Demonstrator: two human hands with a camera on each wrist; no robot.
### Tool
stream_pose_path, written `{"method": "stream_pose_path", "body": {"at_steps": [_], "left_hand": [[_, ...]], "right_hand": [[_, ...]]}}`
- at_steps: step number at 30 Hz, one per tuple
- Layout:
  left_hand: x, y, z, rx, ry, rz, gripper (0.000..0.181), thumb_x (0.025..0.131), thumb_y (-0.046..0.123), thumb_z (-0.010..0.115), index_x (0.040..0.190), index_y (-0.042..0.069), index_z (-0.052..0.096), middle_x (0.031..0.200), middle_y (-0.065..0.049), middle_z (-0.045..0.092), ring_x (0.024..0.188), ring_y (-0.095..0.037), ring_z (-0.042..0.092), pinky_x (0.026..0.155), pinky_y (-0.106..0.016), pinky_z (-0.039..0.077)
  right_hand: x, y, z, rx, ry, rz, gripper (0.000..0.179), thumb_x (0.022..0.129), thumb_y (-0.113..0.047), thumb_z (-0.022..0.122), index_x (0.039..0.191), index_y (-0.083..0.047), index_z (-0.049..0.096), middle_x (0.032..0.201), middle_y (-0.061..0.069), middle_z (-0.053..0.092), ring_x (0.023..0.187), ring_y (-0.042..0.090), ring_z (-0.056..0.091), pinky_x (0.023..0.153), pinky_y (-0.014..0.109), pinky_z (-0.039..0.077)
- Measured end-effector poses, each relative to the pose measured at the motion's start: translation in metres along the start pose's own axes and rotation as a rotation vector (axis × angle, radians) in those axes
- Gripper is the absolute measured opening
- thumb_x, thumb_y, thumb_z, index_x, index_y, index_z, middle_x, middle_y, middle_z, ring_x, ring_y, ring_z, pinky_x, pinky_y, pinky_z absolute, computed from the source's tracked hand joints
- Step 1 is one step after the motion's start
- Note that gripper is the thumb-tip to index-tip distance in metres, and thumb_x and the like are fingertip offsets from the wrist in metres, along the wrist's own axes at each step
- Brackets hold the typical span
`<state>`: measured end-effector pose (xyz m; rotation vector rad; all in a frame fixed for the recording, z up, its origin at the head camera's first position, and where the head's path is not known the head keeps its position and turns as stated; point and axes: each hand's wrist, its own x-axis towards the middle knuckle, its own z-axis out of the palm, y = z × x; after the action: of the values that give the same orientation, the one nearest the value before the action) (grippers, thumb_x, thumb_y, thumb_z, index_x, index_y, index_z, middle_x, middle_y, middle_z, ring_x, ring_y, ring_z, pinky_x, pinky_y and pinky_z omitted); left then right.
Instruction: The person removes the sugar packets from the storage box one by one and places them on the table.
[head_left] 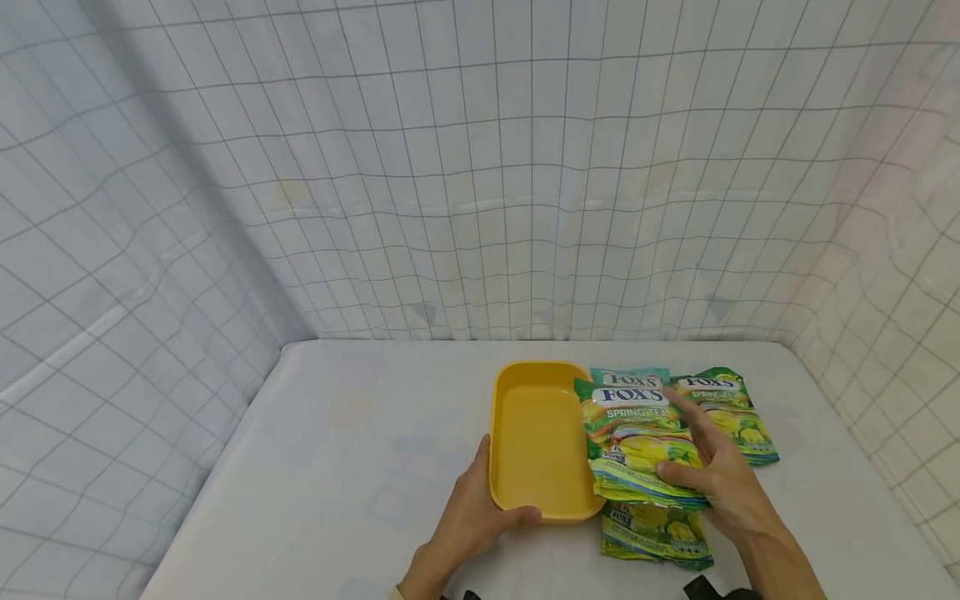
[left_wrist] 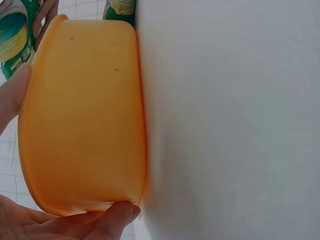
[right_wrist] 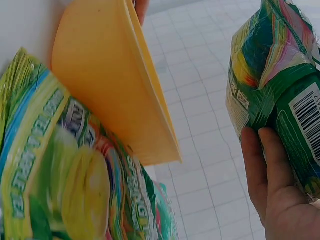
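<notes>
A yellow plastic tub [head_left: 540, 450] stands on the table. My left hand [head_left: 480, 508] grips its near left corner, thumb along the front rim and fingers against the left side. In the left wrist view the tub's outer wall [left_wrist: 85, 110] lies between thumb and fingers. My right hand [head_left: 716, 475] holds a green Fox's Spring Tea candy bag [head_left: 626, 437] by its right side, over the tub's right rim. The bag's back with a barcode [right_wrist: 307, 110] shows in the right wrist view, the fingers against it.
Under the held bag, a second green candy bag [head_left: 656, 537] lies close to the tub's near right corner. A teal Fox's bag [head_left: 633, 377] lies behind, partly hidden. Another green bag [head_left: 738, 421] is at the right. White gridded sheets [head_left: 525, 208] enclose the white table [head_left: 360, 450].
</notes>
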<state>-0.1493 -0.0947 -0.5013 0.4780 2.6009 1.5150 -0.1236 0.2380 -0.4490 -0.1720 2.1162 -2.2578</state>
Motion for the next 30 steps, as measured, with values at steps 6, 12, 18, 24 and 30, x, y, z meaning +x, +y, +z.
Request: {"method": "stream_pose_path", "body": {"at_steps": [6,12,18,24,30], "left_hand": [[0.000,-0.001,0.000,0.013,0.002,0.005,0.121,0.072,0.049,0.092,0.161,0.010,0.020,0.138,-0.002,0.057,0.108,-0.015,0.059,0.094,-0.041,0.049],[0.000,-0.001,0.000,0.030,0.003,-0.033,0.125,0.071,0.053,0.090,0.162,0.008,0.018,0.146,-0.007,0.053,0.114,-0.018,0.058,0.100,-0.046,0.047],[0.000,-0.001,0.001,0.025,0.001,-0.037,0.126,0.071,0.051,0.091,0.162,0.006,0.016,0.150,-0.010,0.050,0.118,-0.019,0.057,0.102,-0.047,0.046],[0.000,-0.001,0.002,0.023,-0.002,-0.045,0.128,0.070,0.051,0.091,0.163,0.005,0.015,0.152,-0.011,0.048,0.122,-0.021,0.056,0.104,-0.049,0.045],[0.000,0.000,0.001,0.012,-0.004,-0.047,0.128,0.071,0.050,0.091,0.163,0.005,0.014,0.153,-0.012,0.046,0.124,-0.023,0.056,0.106,-0.050,0.043]], "right_hand": [[-0.006,0.005,-0.014,0.057,-0.009,-0.034,0.094,0.089,0.014,0.068,0.164,-0.023,0.024,0.170,0.005,-0.006,0.152,0.027,-0.013,0.093,0.021,0.050],[-0.013,0.006,-0.030,0.029,0.022,-0.013,0.083,0.097,0.006,0.062,0.164,-0.023,0.022,0.170,-0.001,-0.012,0.153,0.028,-0.019,0.117,0.045,0.029],[-0.020,0.010,-0.044,0.143,0.032,0.009,0.070,0.106,0.000,0.050,0.165,-0.025,0.021,0.169,0.002,-0.018,0.145,0.011,0.033,0.091,0.023,0.053],[-0.027,0.014,-0.061,0.233,0.056,0.044,0.064,0.109,-0.004,0.045,0.163,-0.031,0.025,0.168,0.001,-0.021,0.111,0.007,0.063,0.082,0.028,0.058],[-0.031,0.017,-0.073,0.239,0.064,0.036,0.065,0.108,-0.002,0.045,0.164,-0.030,0.024,0.165,-0.002,0.019,0.107,0.011,0.066,0.080,0.030,0.059]]}}
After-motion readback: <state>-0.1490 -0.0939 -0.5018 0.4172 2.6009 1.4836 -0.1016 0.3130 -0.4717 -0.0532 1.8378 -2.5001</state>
